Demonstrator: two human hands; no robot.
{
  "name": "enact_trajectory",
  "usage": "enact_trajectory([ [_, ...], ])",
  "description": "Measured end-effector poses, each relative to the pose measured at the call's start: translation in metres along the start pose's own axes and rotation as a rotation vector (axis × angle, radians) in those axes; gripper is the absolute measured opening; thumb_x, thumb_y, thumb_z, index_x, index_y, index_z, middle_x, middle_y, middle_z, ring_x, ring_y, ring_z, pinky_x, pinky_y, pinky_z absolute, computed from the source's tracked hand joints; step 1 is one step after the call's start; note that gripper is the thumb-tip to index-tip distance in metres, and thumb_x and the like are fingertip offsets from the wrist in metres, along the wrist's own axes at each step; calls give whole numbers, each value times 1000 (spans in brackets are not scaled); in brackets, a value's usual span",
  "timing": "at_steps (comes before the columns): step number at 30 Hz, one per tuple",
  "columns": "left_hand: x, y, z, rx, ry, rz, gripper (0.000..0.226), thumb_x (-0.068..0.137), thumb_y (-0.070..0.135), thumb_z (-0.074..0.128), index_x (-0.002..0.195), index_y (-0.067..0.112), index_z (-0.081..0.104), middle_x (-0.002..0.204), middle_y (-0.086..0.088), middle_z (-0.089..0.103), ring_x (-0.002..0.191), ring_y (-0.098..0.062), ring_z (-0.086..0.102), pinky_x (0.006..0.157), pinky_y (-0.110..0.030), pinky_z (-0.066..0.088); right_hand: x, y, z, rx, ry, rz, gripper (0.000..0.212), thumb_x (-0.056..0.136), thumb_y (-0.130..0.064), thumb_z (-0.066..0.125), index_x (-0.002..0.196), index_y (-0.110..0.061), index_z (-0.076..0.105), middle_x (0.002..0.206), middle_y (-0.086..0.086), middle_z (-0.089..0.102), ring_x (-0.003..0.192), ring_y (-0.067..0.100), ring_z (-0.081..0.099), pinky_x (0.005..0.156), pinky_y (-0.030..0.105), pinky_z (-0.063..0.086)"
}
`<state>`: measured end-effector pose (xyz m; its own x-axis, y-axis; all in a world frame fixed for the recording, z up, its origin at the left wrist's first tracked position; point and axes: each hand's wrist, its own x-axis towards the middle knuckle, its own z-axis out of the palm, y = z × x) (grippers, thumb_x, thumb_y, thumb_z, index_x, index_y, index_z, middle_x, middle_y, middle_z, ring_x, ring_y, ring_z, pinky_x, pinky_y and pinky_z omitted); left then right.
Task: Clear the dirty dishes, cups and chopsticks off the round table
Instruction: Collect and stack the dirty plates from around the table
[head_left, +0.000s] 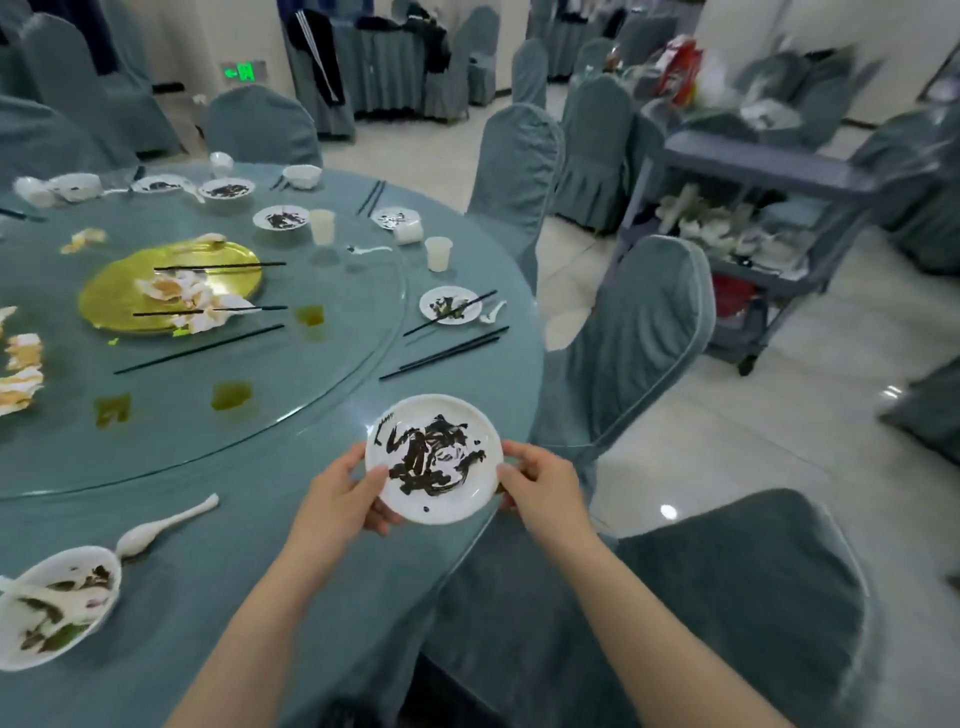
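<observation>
Sauce-smeared white plate (434, 458) held level above the table edge.

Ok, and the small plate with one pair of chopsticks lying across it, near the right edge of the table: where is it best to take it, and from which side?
Probably take the small plate at its near rim, from the table's edge. The chopsticks lie slanted across it, past the rim at left and upper right, so a grip there might tip them. A spoon lies close on the right.
</observation>
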<state>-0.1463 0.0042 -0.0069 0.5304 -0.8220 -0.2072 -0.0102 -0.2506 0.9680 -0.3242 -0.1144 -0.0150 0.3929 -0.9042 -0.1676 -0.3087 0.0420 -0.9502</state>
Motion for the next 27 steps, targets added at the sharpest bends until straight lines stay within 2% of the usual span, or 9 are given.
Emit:
enact_trajectory([
  [3, -5, 12, 56, -22, -61, 35, 27, 97, 8, 46, 110, 29, 58, 59, -9, 68, 47, -16, 61, 45, -22, 50, -9, 6, -63, 57, 33, 21, 24, 89, -8, 57, 98, -28, 68, 69, -3, 70, 52, 6, 57, 55, 21, 50],
  [7, -18, 26, 139, -56, -133, 49, 26, 98, 9, 46, 109, 29, 58, 60, -10, 68, 48, -16, 62, 44, -22, 50, -21, 17, -153, 97, 41, 79, 18, 90, -8, 57, 101, -17, 68, 66, 0, 68, 50, 6, 57, 50, 18, 47],
  [12, -27, 43, 226, -81, -188, 83, 28, 98, 9, 45, 108, 31, 59, 62, -7, 69, 49, -14, 62, 43, -20, 49, -32, 31, -240, 96, 58, 95, 19, 91, -11, 57, 105, -22, 63, 60, 2, 67, 47, 8, 56, 45, 17, 44],
  [17, -30, 64, 277, -98, -234, 109, 27, 98, 11, 46, 112, 28, 60, 68, -7, 71, 50, -15, 63, 44, -19, 50, -42, 32, -294, 68, 165, 87, 21, 90, -15, 57, 107, -26, 62, 67, 4, 71, 52, 8, 59, 52, 18, 45],
  [21, -26, 81, 309, -92, -283, 142, 27, 97, 13, 48, 112, 33, 60, 67, -6, 71, 48, -14, 63, 43, -20, 50, -49, 31, -331, 90, 285, 72, 15, 92, -12, 56, 97, -23, 65, 66, 2, 71, 51, 6, 57, 47, 16, 44],
  [27, -25, 96, 351, -89, -341, 194, 28, 97, 12, 47, 121, 22, 58, 70, -6, 72, 51, -17, 65, 44, -21, 50, -70, 52, -389, 109, 397, 71, 16, 93, -14, 54, 94, -21, 68, 71, -2, 73, 55, 6, 59, 53, 17, 46],
])
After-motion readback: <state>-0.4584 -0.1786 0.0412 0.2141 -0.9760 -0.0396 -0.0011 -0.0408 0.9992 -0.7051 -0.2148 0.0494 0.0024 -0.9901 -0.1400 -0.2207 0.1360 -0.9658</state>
